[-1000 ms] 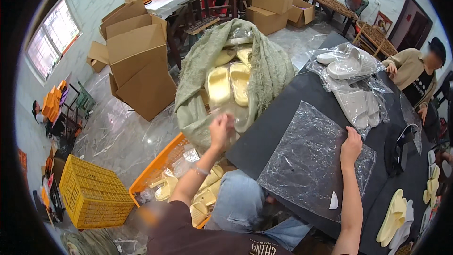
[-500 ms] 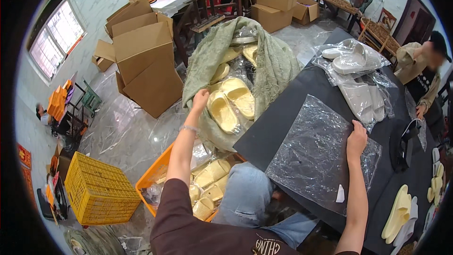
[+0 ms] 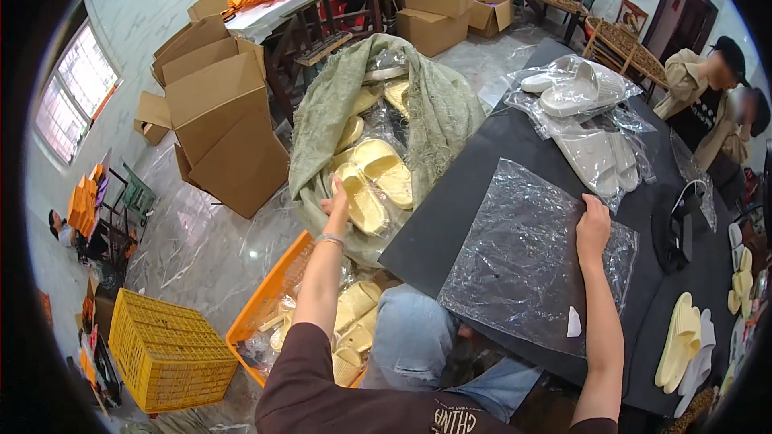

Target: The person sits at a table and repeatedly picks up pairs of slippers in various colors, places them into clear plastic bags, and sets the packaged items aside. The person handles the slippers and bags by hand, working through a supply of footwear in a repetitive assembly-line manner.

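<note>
My left hand (image 3: 338,202) is at the mouth of a green woven sack (image 3: 442,104), fingers apart, against the near left edge of a pair of yellow slippers (image 3: 366,189). Whether it grips them, I cannot tell. More yellow slippers in clear wrapping lie deeper in the sack. On the black table (image 3: 434,229), a clear plastic bag (image 3: 515,261) is spread flat. My right hand (image 3: 593,225) is closed at its upper right edge, fingers curled on the film. A white paper slip (image 3: 573,321) shows near the bag's lower edge.
Bagged grey slippers (image 3: 595,100) are piled at the table's far side, with loose yellow slippers (image 3: 678,341) at the right. An orange crate (image 3: 269,297) of yellow slippers stands by my knee, a yellow crate (image 3: 165,354) farther left. Cardboard boxes (image 3: 217,112) stand behind. Another person (image 3: 700,104) is at right.
My left hand has moved from the sack's rim down to the yellow slippers, and its fingers have opened. My right hand stays on the bag's edge. The view has shifted slightly right.
</note>
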`<state>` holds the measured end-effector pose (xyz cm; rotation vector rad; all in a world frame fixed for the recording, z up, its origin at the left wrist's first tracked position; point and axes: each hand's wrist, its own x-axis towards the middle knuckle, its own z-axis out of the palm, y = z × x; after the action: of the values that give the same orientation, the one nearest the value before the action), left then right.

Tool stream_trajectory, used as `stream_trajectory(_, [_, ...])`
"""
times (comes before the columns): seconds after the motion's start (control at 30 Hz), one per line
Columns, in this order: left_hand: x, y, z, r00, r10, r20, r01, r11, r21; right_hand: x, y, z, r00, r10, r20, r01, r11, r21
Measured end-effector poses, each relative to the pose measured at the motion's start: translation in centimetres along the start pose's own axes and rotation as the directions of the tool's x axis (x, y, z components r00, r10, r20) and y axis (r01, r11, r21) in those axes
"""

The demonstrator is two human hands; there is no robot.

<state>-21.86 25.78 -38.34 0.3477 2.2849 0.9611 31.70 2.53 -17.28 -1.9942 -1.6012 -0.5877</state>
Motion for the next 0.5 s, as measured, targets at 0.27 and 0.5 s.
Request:
stream_trajectory(0.27, [-0.6, -8.2, 0.6, 0.864, 0.353, 0.359, -0.39, 0.92, 0.034, 0.2, -0.4, 0.1, 0.999, 0.005, -0.038, -0.004, 1.0, 0.006])
stream_trajectory(0.5, [-1.4, -1.2, -6.2, 0.781, 0.31, 0.543, 0.19, 0.711, -0.678, 1.0, -1.9, -1.2, 0.985, 0.009, -0.171, 0.02, 0.986, 0.168])
